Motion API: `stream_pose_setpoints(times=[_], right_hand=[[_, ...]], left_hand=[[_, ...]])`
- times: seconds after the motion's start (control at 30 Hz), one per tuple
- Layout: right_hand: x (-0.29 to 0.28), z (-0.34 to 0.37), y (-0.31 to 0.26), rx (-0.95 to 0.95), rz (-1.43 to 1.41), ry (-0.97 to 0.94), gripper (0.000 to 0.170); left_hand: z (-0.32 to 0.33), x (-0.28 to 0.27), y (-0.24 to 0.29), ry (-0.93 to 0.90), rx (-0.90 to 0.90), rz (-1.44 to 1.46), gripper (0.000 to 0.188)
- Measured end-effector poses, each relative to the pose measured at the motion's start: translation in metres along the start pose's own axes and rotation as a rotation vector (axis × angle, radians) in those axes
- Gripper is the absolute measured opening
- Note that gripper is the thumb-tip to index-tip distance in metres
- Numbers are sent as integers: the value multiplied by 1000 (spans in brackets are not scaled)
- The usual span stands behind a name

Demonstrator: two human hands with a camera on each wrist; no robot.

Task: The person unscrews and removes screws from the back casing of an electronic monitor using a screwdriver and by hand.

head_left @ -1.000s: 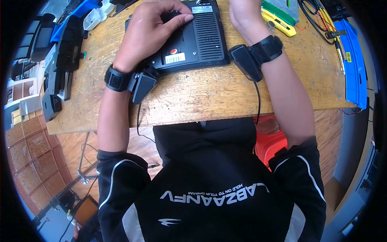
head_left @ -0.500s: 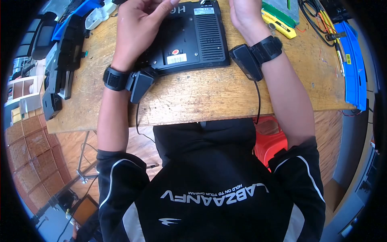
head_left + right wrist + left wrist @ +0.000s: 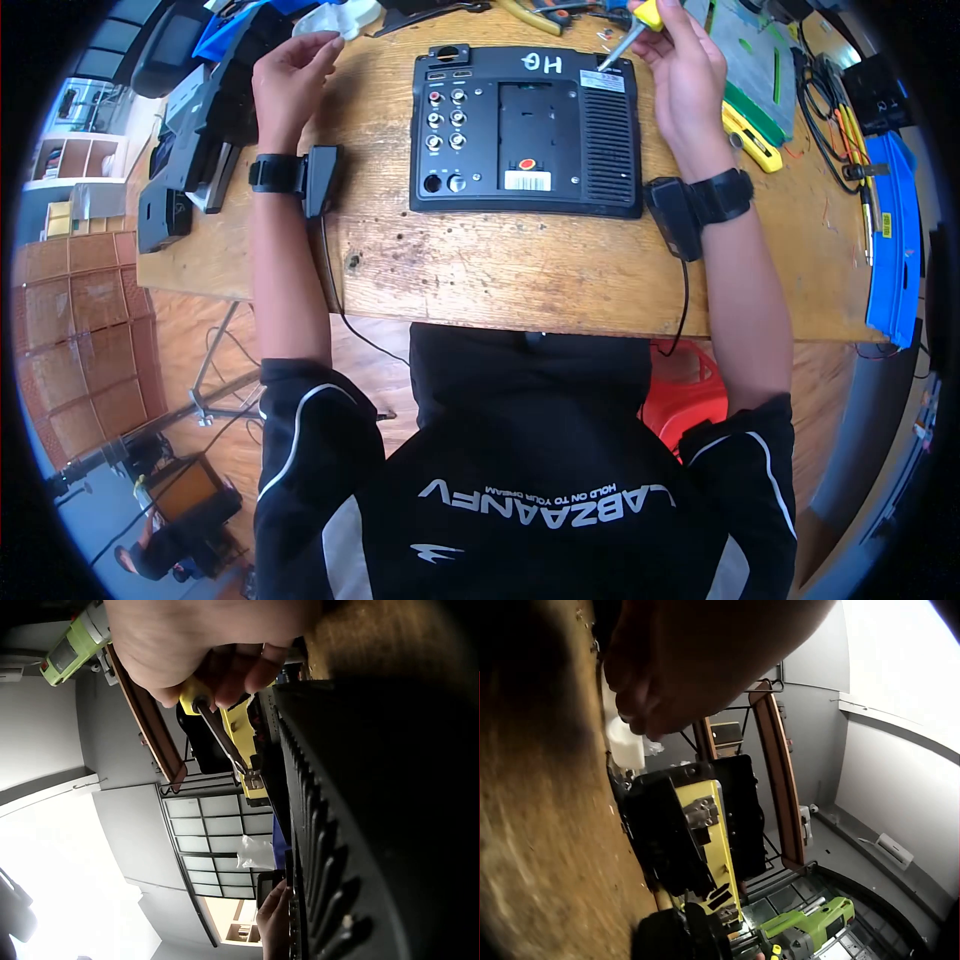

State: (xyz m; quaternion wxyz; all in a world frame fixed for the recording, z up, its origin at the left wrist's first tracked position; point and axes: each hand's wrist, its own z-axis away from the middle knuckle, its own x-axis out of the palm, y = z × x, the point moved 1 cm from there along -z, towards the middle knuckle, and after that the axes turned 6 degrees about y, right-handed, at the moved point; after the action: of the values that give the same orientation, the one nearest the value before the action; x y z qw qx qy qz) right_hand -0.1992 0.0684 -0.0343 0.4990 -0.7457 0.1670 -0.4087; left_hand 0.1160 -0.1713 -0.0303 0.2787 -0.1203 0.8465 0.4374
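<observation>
A black monitor (image 3: 545,195) lies with its back up on the wooden table, showing round sockets, vents and the painted letters "HQ". My right hand (image 3: 687,85) grips a screwdriver (image 3: 628,45) by its yellow handle, the shaft slanting down to the monitor's far right corner. In the right wrist view the screwdriver (image 3: 219,739) points past the vented side. My left hand (image 3: 284,90) is left of the monitor, thumb and fingertips close together near a white plastic container (image 3: 335,18). I cannot tell whether anything small is between those fingertips.
Black cases (image 3: 200,145) line the table's left edge. On the right are a yellow box cutter (image 3: 752,135), a green-edged box (image 3: 755,65), cables (image 3: 835,120) and a blue tray (image 3: 893,240). A cable hangs from each wrist camera over the table's (image 3: 440,270) front edge.
My left hand has left the monitor and moved left toward the white container. The head view has shifted, so the whole monitor back and the screwdriver in my right hand now show.
</observation>
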Motion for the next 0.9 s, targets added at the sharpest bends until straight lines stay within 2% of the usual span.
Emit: stream_pose_setpoints(times=[0.07, 0.13, 0.33, 0.53, 0.6, 0.83, 0.9], right_hand=[[-4, -1, 4, -23, 13, -35, 24], [1, 2, 2, -19, 26, -29, 25], [6, 9, -6, -84, 114, -39, 26], [12, 12, -10, -189, 189, -68, 22], [14, 15, -13, -254, 236, -80, 20], [16, 25, -21, -300, 360, -170, 19], [19, 28, -18, -327, 252, -306, 24]], left_hand=[[4, -7, -8, -14, -55, -70, 27], [2, -8, -15, 55, 31, -217, 25], [1, -4, -21, -11, 77, -343, 26], [-1, 3, -34, 80, 113, -337, 28], [-2, 1, -37, 60, 101, -329, 28], [0, 0, -34, 33, 47, -323, 29], [1, 0, -35, 44, 72, -325, 29]])
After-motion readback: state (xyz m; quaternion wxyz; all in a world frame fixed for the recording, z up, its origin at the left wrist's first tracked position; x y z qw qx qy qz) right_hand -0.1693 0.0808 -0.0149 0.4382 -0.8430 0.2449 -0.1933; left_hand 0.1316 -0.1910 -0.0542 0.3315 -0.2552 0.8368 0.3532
